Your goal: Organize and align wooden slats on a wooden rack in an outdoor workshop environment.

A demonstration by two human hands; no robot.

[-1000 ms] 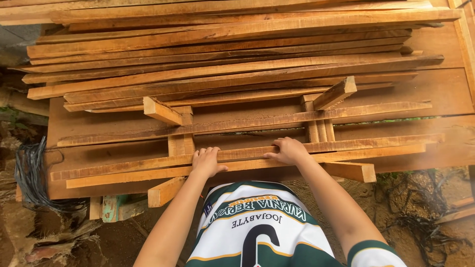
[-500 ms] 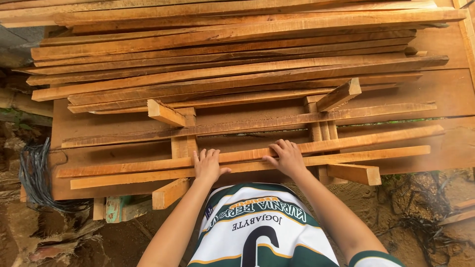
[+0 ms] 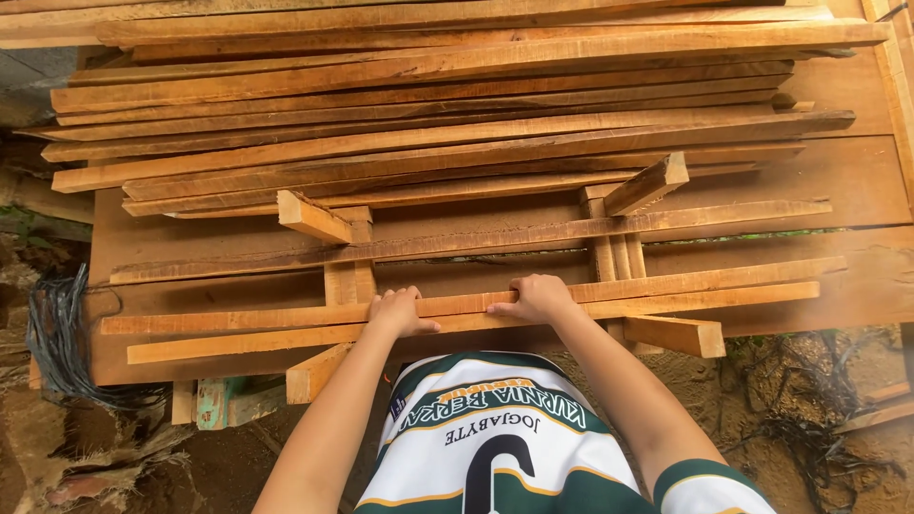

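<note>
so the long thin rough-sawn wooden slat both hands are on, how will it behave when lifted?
Probably stiff but springy: the long thin rough-sawn wooden slat is narrow for its length, so its ends may sag or whip. Likely light, being so slim. The left hand and right hand sit near mid-length, so it should balance. The rough surface looks grippy, not slippery, and cannot roll.

Outdoor woodyard: stacked planks point(image 3: 428, 105), dirt.

Left hand point(image 3: 400, 311) and right hand point(image 3: 535, 297) fingers now curled (were flat) on slat point(image 3: 666, 284)
</note>
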